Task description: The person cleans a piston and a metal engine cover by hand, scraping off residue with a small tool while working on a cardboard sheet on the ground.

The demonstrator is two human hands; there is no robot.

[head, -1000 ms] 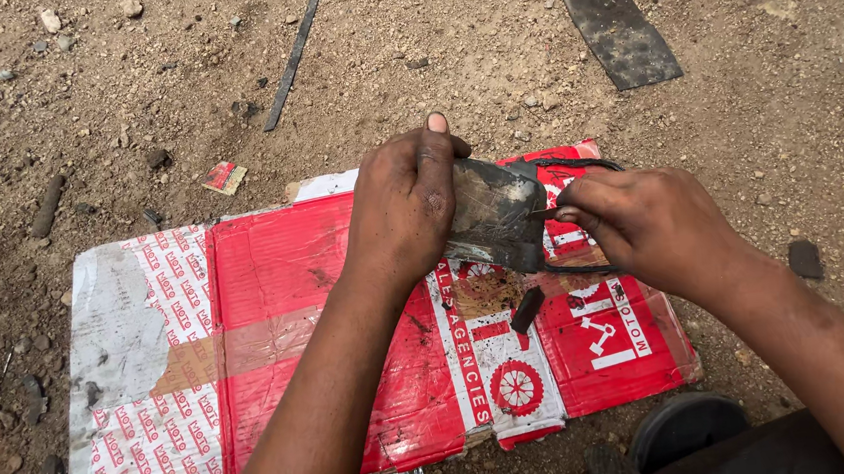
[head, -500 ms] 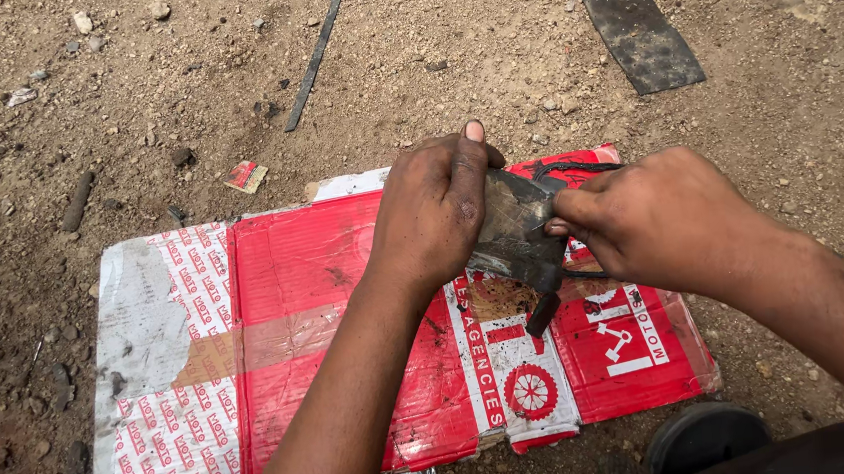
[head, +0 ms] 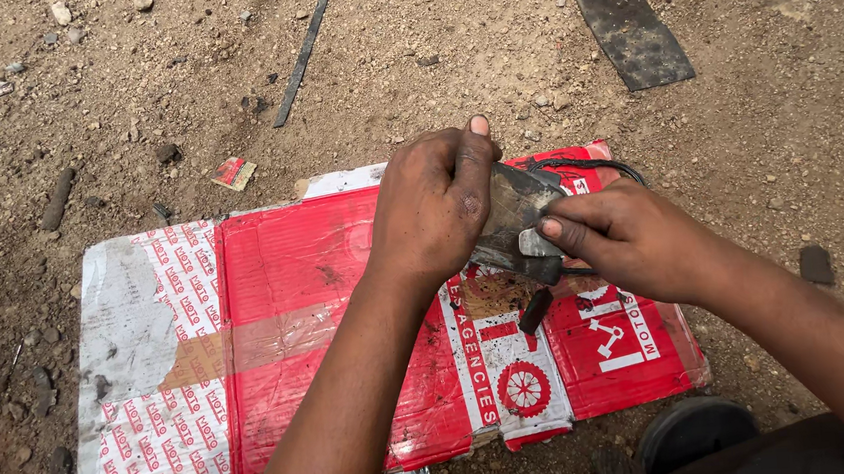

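Nearest the viewer, a flattened red and white cardboard sheet (head: pixel 288 318) is spread on the dirt ground (head: pixel 786 138). Just above its right half, a grimy dark metal part (head: pixel 513 222) is gripped from the left by the left hand (head: pixel 430 211), fingers curled over its top. From the right it is pinched by the right hand (head: pixel 633 240), thumb pressed on its front. A black cable (head: pixel 587 166) is seen behind the part. Farther off, a thin dark rod (head: pixel 305 48) and a flat black strip (head: pixel 623 16) are left lying.

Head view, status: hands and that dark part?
Left hand and right hand both grip the grimy dark metal part. Held over flattened red cardboard. Nothing in the way.
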